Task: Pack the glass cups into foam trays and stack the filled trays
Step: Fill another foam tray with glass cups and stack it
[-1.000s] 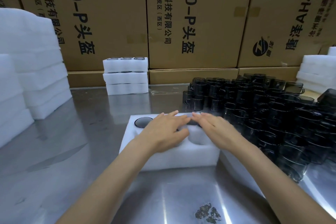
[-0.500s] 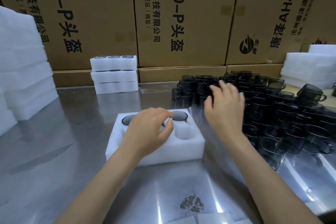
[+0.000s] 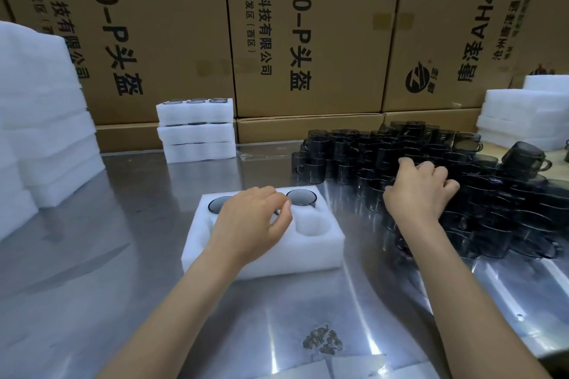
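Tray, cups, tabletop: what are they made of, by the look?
Tray: white soft foam, matte, fuzzy rounded cut edges; likely polyethylene, can't confirm.
Cups: smoky dark glass, glossy, see-through walls with highlights; the look alone could also be plastic.
Tabletop: metal, probably stainless steel, brushed sheen with streaked reflections.

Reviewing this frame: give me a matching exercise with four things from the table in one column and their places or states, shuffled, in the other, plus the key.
Things:
1. left hand
2. right hand
3. stack of filled trays
4. empty pocket

Places or states:
A. at the back, against the cardboard boxes
B. on the pile of dark glass cups
C. near right corner of the front foam tray
D. over the front foam tray

Pairs: 1-D, 2-B, 3-A, 4-C
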The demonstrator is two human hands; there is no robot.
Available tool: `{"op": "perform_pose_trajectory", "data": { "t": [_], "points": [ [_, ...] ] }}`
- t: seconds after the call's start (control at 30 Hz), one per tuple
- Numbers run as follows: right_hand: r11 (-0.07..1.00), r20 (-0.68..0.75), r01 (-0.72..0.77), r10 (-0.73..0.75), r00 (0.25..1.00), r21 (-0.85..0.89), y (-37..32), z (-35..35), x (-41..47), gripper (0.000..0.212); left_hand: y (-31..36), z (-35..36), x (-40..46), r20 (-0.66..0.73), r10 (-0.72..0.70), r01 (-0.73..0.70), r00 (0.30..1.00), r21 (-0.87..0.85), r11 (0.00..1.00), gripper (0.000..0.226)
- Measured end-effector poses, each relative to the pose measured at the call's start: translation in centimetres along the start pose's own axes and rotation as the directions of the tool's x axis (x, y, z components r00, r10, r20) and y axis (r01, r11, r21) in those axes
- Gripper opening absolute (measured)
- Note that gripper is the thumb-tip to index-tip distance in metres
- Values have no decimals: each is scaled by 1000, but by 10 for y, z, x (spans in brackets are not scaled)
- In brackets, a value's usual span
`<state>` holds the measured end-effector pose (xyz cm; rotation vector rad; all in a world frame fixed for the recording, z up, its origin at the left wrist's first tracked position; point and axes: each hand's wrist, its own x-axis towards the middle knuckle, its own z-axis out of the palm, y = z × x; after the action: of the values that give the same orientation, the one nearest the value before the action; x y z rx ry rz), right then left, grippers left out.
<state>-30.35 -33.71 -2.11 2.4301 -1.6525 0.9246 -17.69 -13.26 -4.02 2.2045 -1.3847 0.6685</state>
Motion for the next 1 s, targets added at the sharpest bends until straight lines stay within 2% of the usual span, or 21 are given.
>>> {"op": "perform_pose_trajectory", "data": {
  "t": [0.07,0.1,0.13,0.2,0.33,0.47,0.6,0.67,0.73,0.8,0.9,1.0],
  "points": [
    [977,-81,98,-84,993,188,-5,-3,-3,42,0,0,-1,-30,-3,2,1000,-43,999,33],
    [933,-132,183,-149,980,308,-10,-4,-6,38,0,-1,-2,-58,-7,2,998,-83,997,26],
    [863,-170,273,-221,960,426,-16,-6,-11,32,0,-1,-3,-78,-18,8,997,-123,992,20],
    [691,-192,386,-344,919,611,-31,-8,-24,26,-1,-1,-2,-76,-61,45,995,-191,981,24],
    [448,-238,473,-484,842,759,-54,-11,-48,20,-6,2,1,-48,-81,65,996,-267,961,52],
    [278,-214,418,-549,808,865,-61,-13,-64,17,-9,2,3,74,-52,79,996,-444,893,63],
    [344,-7,298,-644,765,891,-58,-14,-60,29,-13,6,4,146,-92,161,985,-587,793,58],
    [376,165,185,-726,667,908,-52,-16,-52,39,-14,6,4,187,-109,205,976,-639,742,64],
    [357,219,126,-775,592,925,-47,-16,-48,48,-16,6,4,234,-107,240,966,-668,704,74],
    [334,190,120,-755,627,935,-45,-17,-47,49,-16,6,4,263,-103,260,959,-680,686,83],
    [363,127,170,-664,737,916,-40,-15,-45,45,-14,3,6,286,-137,308,948,-724,618,89],
    [418,127,207,-643,756,885,-35,-14,-46,42,-15,1,10,302,-168,345,938,-792,504,60]
  ]
}}
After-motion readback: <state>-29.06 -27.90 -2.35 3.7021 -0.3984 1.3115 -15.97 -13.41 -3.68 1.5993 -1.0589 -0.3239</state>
